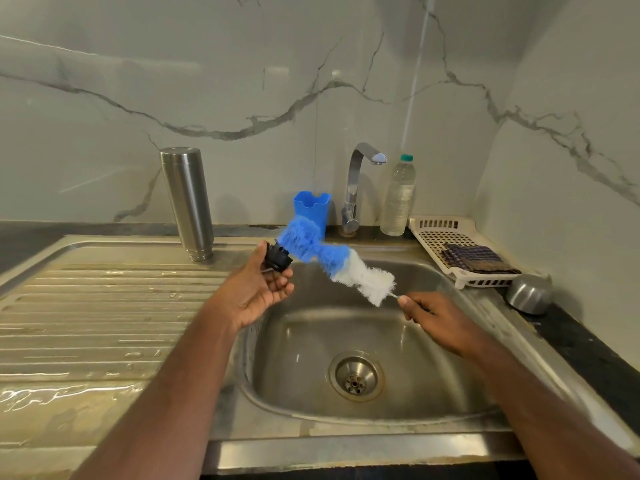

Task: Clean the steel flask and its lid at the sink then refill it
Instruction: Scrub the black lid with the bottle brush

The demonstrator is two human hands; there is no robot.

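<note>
Head view: one flask (188, 202), one lid (278, 256), one brush (332, 263).

The sink basin (363, 341) lies open below both hands, only the drain (356, 375) at its floor. Behind it, the tap (360, 181), a blue holder (311, 206) and a plastic bottle (398, 195) crowd the back rim. Left of the basin, the upturned steel flask (187, 202) stands on the ribbed drainboard (86, 323). Right of it, a white tray (450, 237) and a steel bowl (528, 292) block the counter.
</note>
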